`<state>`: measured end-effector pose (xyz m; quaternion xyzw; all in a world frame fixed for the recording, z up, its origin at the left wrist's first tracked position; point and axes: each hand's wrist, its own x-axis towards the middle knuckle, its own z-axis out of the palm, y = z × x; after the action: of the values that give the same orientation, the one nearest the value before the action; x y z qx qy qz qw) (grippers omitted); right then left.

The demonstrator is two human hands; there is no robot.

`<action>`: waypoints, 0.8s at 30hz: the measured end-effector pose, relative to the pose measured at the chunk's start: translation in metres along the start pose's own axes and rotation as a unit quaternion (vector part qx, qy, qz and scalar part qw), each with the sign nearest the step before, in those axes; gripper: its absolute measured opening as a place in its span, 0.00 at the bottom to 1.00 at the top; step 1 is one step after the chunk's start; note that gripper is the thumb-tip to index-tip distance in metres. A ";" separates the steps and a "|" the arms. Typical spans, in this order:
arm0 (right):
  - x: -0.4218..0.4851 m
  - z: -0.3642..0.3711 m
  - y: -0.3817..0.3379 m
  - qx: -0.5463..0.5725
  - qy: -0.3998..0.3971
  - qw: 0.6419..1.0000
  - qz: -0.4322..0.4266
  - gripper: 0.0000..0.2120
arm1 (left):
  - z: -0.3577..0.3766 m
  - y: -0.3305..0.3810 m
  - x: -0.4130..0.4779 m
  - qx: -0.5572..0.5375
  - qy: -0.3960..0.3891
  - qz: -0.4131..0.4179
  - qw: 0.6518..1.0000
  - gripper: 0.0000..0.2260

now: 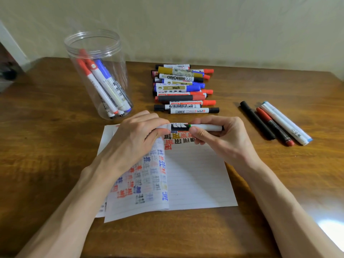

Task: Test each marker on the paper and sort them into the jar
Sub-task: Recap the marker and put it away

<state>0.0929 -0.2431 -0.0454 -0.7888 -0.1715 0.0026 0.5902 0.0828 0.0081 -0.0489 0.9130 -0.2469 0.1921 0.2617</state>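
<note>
A white marker point(186, 127) is held level just above the far edge of the scribbled paper point(201, 179) by 2 hands. The left hand point(137, 138) curls its fingers round the left end, and the right hand point(223, 140) pinches the barrel between thumb and fingers. The jar point(122, 71), holding markers, stands far left. A marker pile point(182, 88) lies beyond.

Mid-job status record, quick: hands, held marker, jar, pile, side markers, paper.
left hand: grips the marker's left end and hides it
right hand: pinches the marker's barrel
marker: white, level, over the paper's top edge; cap state hidden
jar: upright, open, rear left, several markers inside
pile: many markers lying behind the paper
side markers: a few lying right of the paper
paper: lined, bears test marks, on the table
</note>
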 end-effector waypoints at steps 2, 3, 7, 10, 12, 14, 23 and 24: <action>0.000 0.001 0.002 -0.010 -0.004 1.000 -0.003 0.08 | 0.000 -0.002 0.000 0.004 0.001 -0.001 1.000 0.13; 0.001 0.001 0.003 -0.017 -0.005 1.000 -0.004 0.08 | 0.001 -0.003 0.000 0.005 -0.001 -0.001 1.000 0.12; 0.002 -0.011 0.000 -0.075 -0.029 0.997 -0.005 0.09 | 0.002 -0.001 0.005 -0.005 -0.007 -0.010 1.000 0.11; 0.003 -0.013 -0.003 -0.164 -0.029 0.986 -0.011 0.08 | 0.001 0.001 0.007 -0.020 -0.022 -0.022 0.999 0.12; 0.004 -0.012 -0.004 -0.235 -0.011 0.972 -0.010 0.09 | -0.002 0.002 0.006 -0.027 -0.047 -0.030 0.998 0.16; 0.005 -0.014 -0.004 -0.260 0.011 0.966 -0.015 0.11 | -0.005 0.001 0.003 -0.030 -0.065 -0.046 0.996 0.22; 0.008 -0.041 0.016 -0.326 0.304 0.891 0.092 0.11 | -0.012 -0.008 -0.003 -0.019 -0.077 -0.105 0.991 0.29; 0.008 -0.044 0.019 -0.350 0.312 0.876 0.111 0.11 | -0.010 -0.006 -0.002 -0.013 -0.070 -0.098 0.993 0.25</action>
<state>0.1141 -0.2865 -0.0477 -0.9176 0.1204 -0.2383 0.2945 0.0819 0.0195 -0.0444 0.9406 -0.1763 0.0975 0.2731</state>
